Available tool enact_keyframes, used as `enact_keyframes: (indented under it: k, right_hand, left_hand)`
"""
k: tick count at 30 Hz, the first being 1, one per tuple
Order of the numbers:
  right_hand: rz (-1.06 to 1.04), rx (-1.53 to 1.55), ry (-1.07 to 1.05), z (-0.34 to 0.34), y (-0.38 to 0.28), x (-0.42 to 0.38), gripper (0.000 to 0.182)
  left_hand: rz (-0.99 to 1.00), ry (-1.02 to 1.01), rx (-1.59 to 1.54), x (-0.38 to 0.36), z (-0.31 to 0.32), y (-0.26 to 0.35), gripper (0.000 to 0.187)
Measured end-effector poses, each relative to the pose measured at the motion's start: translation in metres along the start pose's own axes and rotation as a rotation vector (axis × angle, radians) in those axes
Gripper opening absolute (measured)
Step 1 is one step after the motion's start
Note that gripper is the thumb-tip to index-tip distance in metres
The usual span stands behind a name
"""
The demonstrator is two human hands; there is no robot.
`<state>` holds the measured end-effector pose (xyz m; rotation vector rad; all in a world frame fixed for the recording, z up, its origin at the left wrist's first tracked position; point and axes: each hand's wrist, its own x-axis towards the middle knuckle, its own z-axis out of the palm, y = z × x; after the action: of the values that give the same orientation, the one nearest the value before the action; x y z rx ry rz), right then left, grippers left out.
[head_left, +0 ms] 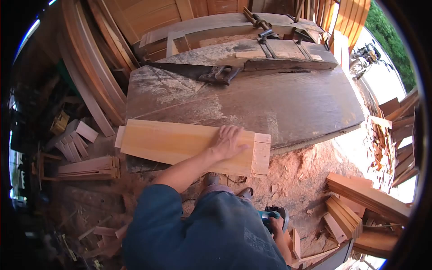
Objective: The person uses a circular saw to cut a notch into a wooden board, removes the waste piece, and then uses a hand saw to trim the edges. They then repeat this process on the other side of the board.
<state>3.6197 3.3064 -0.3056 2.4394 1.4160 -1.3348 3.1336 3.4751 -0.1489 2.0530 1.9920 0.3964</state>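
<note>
The person's left hand [228,141] lies flat and open, fingers spread, pressing on a pale wooden board [180,146] that rests across the near edge of the desk [288,108]. Beyond that grip, a handsaw [198,72] lies on the desk. Low to the right, the right hand [278,229] is closed around a teal power tool [272,216].

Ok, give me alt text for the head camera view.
A person's left hand presses flat on a pale wooden board at the edge of a dusty workbench, while the right hand holds a power tool low. A handsaw lies farther back.
</note>
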Motion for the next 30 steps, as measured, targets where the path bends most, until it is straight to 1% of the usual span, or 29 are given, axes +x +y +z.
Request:
enact_keyframes:
  k: [1,3,4,6,9,11,12,13,15,16,17,19,21,22,23,24,26,27,28,29,30]
  right_hand:
    - [-0.041,-0.026,0.003,0.002,0.012,0.013,0.035]
    - [-0.068,-0.037,-0.014,0.001,0.017,0.022,0.032]
    - [-0.056,0.004,0.002,0.001,0.020,0.025,0.033]
    - [-0.074,-0.014,-0.012,-0.001,0.032,0.040,0.034]
    - [-0.068,0.009,-0.058,-0.010,0.017,0.040,0.035]
    - [-0.084,0.040,-0.078,-0.019,0.010,0.034,0.035]
    - [-0.140,0.091,-0.117,-0.028,-0.008,0.015,0.036]
    - [-0.132,0.117,-0.136,-0.027,-0.011,0.019,0.036]
    - [-0.086,0.170,-0.153,-0.031,-0.002,0.017,0.035]
    - [-0.069,0.136,-0.108,-0.035,-0.005,0.012,0.033]
    - [-0.027,0.087,-0.118,-0.039,-0.001,0.017,0.033]
    - [-0.115,0.173,-0.112,-0.049,-0.007,0.011,0.031]
    - [-0.135,0.261,-0.110,-0.058,-0.015,0.005,0.030]
    - [-0.143,0.308,-0.109,-0.060,-0.017,0.002,0.030]
    - [-0.237,0.276,-0.050,-0.061,-0.020,-0.001,0.030]
    - [-0.283,0.260,0.015,-0.063,-0.017,-0.005,0.031]
    - [-0.395,0.284,0.126,-0.061,-0.024,-0.012,0.033]
    - [-0.453,0.316,0.168,-0.067,-0.037,-0.028,0.033]
    - [-0.436,0.326,0.203,-0.074,-0.058,-0.048,0.033]
    - [-0.388,0.387,0.174,-0.083,-0.081,-0.071,0.034]
    - [-0.357,0.428,0.192,-0.082,-0.085,-0.078,0.034]
  left_hand:
    - [0.128,0.130,0.067,-0.025,0.018,0.006,0.096]
    - [0.252,-0.077,0.045,-0.077,-0.002,0.037,0.092]
    - [0.282,-0.096,0.125,-0.093,-0.002,0.039,0.089]
    - [0.343,-0.132,0.279,-0.116,-0.003,0.038,0.085]
    - [0.339,0.224,0.554,-0.109,0.020,0.012,0.082]
    - [0.352,0.229,0.506,-0.110,0.009,0.014,0.081]
    - [0.372,0.236,0.476,-0.105,0.000,0.017,0.080]
    - [0.391,0.111,0.406,-0.093,-0.019,0.018,0.077]
    - [0.455,-0.146,0.239,-0.062,-0.082,0.013,0.071]
    - [0.315,-0.333,0.153,-0.046,-0.131,0.024,0.067]
    - [0.176,-0.519,0.073,-0.033,-0.170,0.025,0.066]
    - [0.095,-0.189,0.094,-0.025,-0.181,-0.017,0.069]
    - [0.149,0.180,0.213,-0.005,-0.167,-0.070,0.079]
    - [0.087,0.098,0.222,0.013,-0.177,-0.069,0.081]
    - [0.024,0.015,0.234,0.030,-0.186,-0.068,0.084]
    - [-0.045,-0.077,0.241,0.038,-0.189,-0.065,0.086]
    - [-0.062,-0.162,0.204,0.052,-0.195,-0.068,0.089]
    - [-0.073,-0.210,0.188,0.057,-0.195,-0.072,0.091]
    - [-0.079,-0.250,0.115,0.061,-0.189,-0.080,0.092]
    - [-0.100,-0.302,0.098,0.063,-0.182,-0.091,0.091]
    - [-0.125,-0.352,0.080,0.063,-0.174,-0.102,0.090]
